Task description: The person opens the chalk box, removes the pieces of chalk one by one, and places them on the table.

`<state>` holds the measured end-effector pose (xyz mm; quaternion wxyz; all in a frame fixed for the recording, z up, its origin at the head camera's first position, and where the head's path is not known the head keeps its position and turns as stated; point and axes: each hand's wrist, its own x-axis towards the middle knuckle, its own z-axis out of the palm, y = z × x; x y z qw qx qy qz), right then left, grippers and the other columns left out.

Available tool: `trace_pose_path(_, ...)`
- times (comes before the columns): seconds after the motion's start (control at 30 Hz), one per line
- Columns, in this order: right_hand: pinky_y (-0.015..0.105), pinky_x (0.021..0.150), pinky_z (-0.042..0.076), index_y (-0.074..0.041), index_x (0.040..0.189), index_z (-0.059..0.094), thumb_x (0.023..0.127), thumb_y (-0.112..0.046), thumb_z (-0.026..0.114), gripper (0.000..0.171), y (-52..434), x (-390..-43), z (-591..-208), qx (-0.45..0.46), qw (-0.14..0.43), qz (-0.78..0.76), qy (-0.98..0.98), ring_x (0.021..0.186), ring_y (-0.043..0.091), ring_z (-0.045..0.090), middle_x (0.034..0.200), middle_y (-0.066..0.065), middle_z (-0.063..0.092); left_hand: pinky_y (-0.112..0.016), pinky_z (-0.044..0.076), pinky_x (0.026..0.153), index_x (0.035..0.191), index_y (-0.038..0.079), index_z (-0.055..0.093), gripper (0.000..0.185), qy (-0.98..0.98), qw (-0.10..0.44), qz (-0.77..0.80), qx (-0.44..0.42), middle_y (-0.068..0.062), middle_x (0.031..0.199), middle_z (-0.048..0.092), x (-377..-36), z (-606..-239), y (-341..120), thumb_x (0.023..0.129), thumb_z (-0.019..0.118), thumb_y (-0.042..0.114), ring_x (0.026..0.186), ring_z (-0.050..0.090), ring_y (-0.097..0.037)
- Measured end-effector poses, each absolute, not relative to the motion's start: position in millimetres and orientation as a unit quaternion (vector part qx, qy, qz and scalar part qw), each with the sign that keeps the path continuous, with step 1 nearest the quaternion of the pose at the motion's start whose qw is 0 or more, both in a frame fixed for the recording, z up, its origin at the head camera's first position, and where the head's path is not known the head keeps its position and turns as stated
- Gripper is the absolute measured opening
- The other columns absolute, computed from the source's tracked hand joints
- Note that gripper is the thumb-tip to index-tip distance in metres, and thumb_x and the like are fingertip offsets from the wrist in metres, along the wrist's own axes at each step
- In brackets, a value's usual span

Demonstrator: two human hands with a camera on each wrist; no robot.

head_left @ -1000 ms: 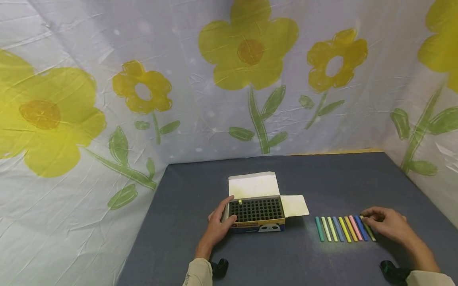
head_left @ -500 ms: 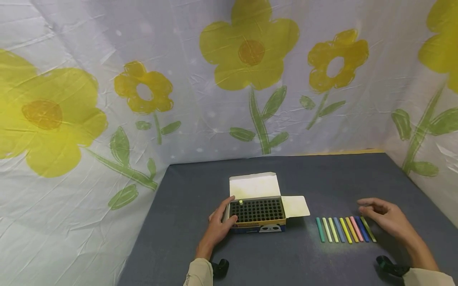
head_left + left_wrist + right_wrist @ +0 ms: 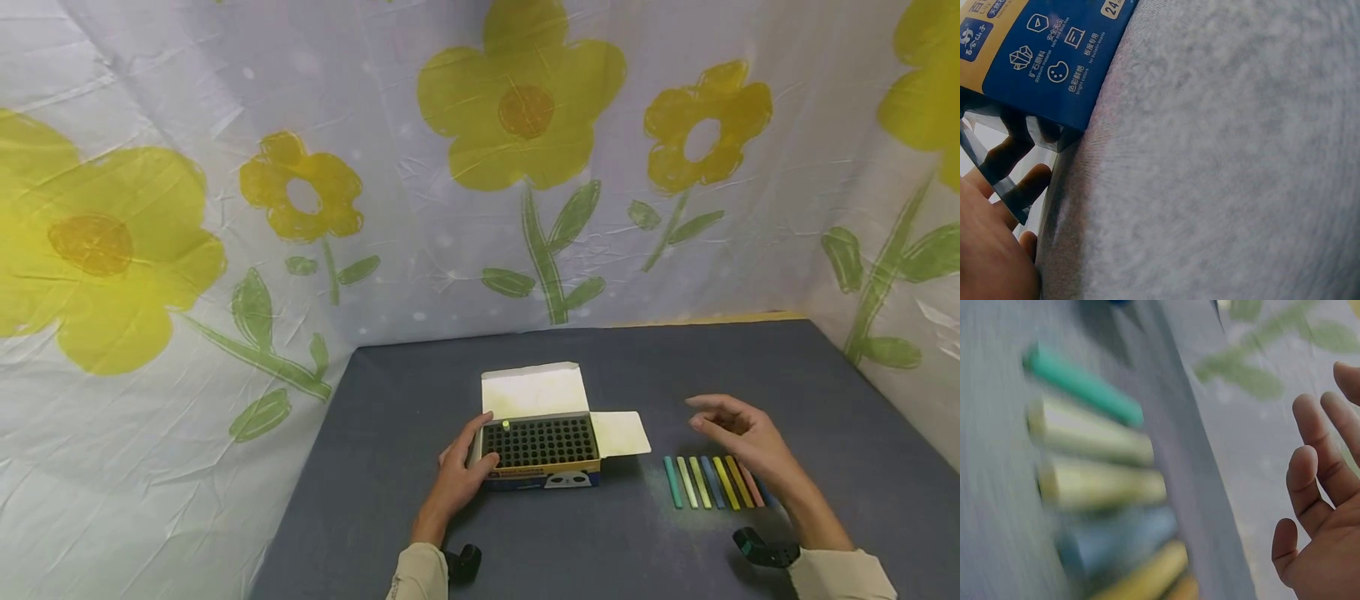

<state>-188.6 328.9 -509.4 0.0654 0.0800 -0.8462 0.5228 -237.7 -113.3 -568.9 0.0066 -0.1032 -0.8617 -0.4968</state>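
An open chalk box (image 3: 538, 446) with a black holed insert sits mid-table, one yellow-green chalk (image 3: 506, 426) standing in its back left corner. My left hand (image 3: 459, 473) grips the box's left end; the left wrist view shows the fingers (image 3: 1004, 187) against the box's blue side (image 3: 1047, 56). A row of several coloured chalk sticks (image 3: 708, 481) lies to the right of the box. My right hand (image 3: 738, 432) hovers above the row, fingers relaxed and empty. In the right wrist view the sticks (image 3: 1097, 481) are blurred, with the fingers (image 3: 1316, 487) apart from them.
The dark grey table (image 3: 600, 367) is backed by a wrinkled white cloth with yellow flowers (image 3: 517, 100). The box's lid flap (image 3: 532, 389) stands open at the back and a side flap (image 3: 621, 433) lies toward the chalk row.
My right hand left the right end of the chalk row, lifted and moved left above it, holding nothing. The left hand and box stayed put.
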Motion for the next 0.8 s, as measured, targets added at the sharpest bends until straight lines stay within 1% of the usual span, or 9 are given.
trace_pose_path(0.2, 0.03, 0.079, 0.052, -0.004, 0.134, 0.062, 0.101, -0.014, 0.063, 0.034, 290, -195, -513, 0.112, 0.081, 0.547, -0.826, 0.091, 0.014, 0.065, 0.104, 0.001, 0.069, -0.064, 0.043, 0.092, 0.149, 0.049, 0.044, 0.062, -0.859, 0.006, -0.502, -0.104, -0.004, 0.158, 0.045, -236, -569, -114, 0.094, 0.064, 0.031, 0.14, 0.038, -0.044)
trace_pose_path(0.27, 0.032, 0.078, 0.052, -0.003, 0.132, 0.062, 0.101, -0.012, 0.063, 0.033, 279, -198, -513, 0.124, 0.084, 0.554, -0.819, 0.089, 0.019, 0.064, 0.104, 0.004, 0.069, -0.063, 0.044, 0.091, 0.149, 0.048, 0.044, 0.062, -0.858, 0.008, -0.503, -0.106, -0.005, 0.157, 0.045, -236, -569, -114, 0.093, 0.065, 0.031, 0.139, 0.039, -0.044)
trace_pose_path(0.37, 0.033, 0.077, 0.052, -0.004, 0.132, 0.063, 0.101, -0.013, 0.063, 0.032, 263, -203, -511, 0.133, 0.081, 0.568, -0.808, 0.088, 0.018, 0.063, 0.104, 0.006, 0.069, -0.06, 0.045, 0.089, 0.149, 0.049, 0.044, 0.062, -0.858, 0.008, -0.502, -0.107, -0.004, 0.157, 0.045, -237, -569, -114, 0.093, 0.065, 0.031, 0.138, 0.041, -0.042)
trace_pose_path(0.47, 0.033, 0.077, 0.052, -0.006, 0.13, 0.064, 0.1, -0.014, 0.064, 0.031, 248, -207, -508, 0.138, 0.073, 0.584, -0.796, 0.087, 0.018, 0.063, 0.103, 0.004, 0.069, -0.057, 0.045, 0.089, 0.148, 0.052, 0.043, 0.062, -0.857, 0.006, -0.503, -0.108, -0.002, 0.158, 0.044, -237, -569, -114, 0.094, 0.065, 0.03, 0.136, 0.043, -0.04)
trace_pose_path(0.53, 0.032, 0.076, 0.052, -0.006, 0.13, 0.065, 0.1, -0.012, 0.064, 0.03, 239, -209, -507, 0.149, 0.07, 0.594, -0.788, 0.086, 0.017, 0.063, 0.102, 0.003, 0.068, -0.056, 0.046, 0.088, 0.148, 0.052, 0.043, 0.062, -0.858, 0.005, -0.502, -0.108, -0.002, 0.157, 0.045, -237, -569, -114, 0.094, 0.065, 0.03, 0.134, 0.045, -0.039)
trace_pose_path(0.63, 0.033, 0.076, 0.052, -0.001, 0.128, 0.064, 0.1, -0.01, 0.063, 0.029, 226, -213, -505, 0.168, 0.065, 0.605, -0.776, 0.086, 0.017, 0.062, 0.1, 0.0, 0.067, -0.057, 0.045, 0.089, 0.148, 0.052, 0.043, 0.063, -0.859, 0.004, -0.501, -0.107, -0.002, 0.158, 0.044, -237, -568, -113, 0.094, 0.065, 0.029, 0.135, 0.044, -0.04)
trace_pose_path(0.73, 0.032, 0.076, 0.052, 0.004, 0.128, 0.062, 0.1, -0.009, 0.063, 0.031, 213, -217, -503, 0.183, 0.059, 0.612, -0.767, 0.087, 0.016, 0.062, 0.101, -0.001, 0.066, -0.061, 0.043, 0.092, 0.148, 0.053, 0.043, 0.062, -0.859, 0.002, -0.502, -0.102, -0.002, 0.159, 0.043, -236, -567, -113, 0.094, 0.065, 0.03, 0.14, 0.038, -0.043)
trace_pose_path(0.8, 0.032, 0.077, 0.052, 0.006, 0.128, 0.062, 0.1, -0.01, 0.063, 0.032, 205, -219, -501, 0.191, 0.052, 0.614, -0.764, 0.087, 0.016, 0.063, 0.101, 0.001, 0.067, -0.064, 0.042, 0.093, 0.148, 0.052, 0.043, 0.062, -0.858, 0.0, -0.504, -0.098, -0.003, 0.159, 0.043, -235, -566, -113, 0.094, 0.065, 0.031, 0.142, 0.035, -0.044)
